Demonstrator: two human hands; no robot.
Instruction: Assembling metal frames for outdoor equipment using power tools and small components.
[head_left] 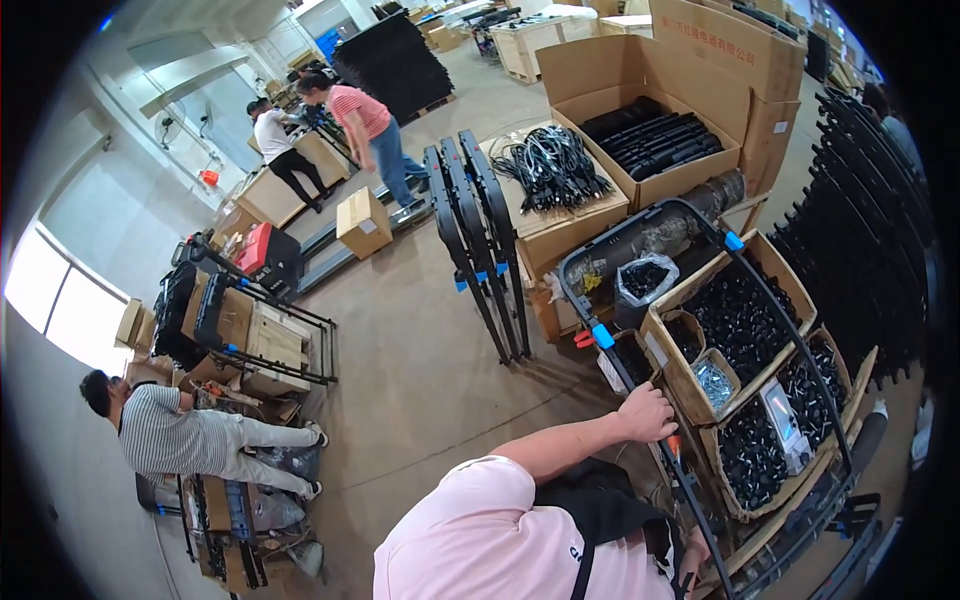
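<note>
My left hand [648,412] is curling around the near tube of a black, round-cornered tubular metal frame [697,505] with blue sleeves, so the frame is lying directly in that grip. Its near blue sleeve [602,336] is sitting on the tube just beyond my knuckles, toward the frame's rounded end. My right hand [695,555] is showing low beside the frame's near tube, partly hidden; I cannot tell whether its fingers are closing on anything. A small orange-red object [675,445] is showing beside the frame, just below my left hand.

Through the frame's opening I am seeing a brown cardboard tray of small black parts [655,345], a small tub of silvery metal hardware [712,383] and a flat, white-edged rectangular package [786,425]. The frame's far tube is crossing in front of these, standing in the way of part of the contents. A clear plastic bag of black pieces [645,280] is resting inside the frame's outline near its rounded end. Beyond that end, a tangled heap of black cables [550,165] is lying near three upright black folded frames [470,220].
</note>
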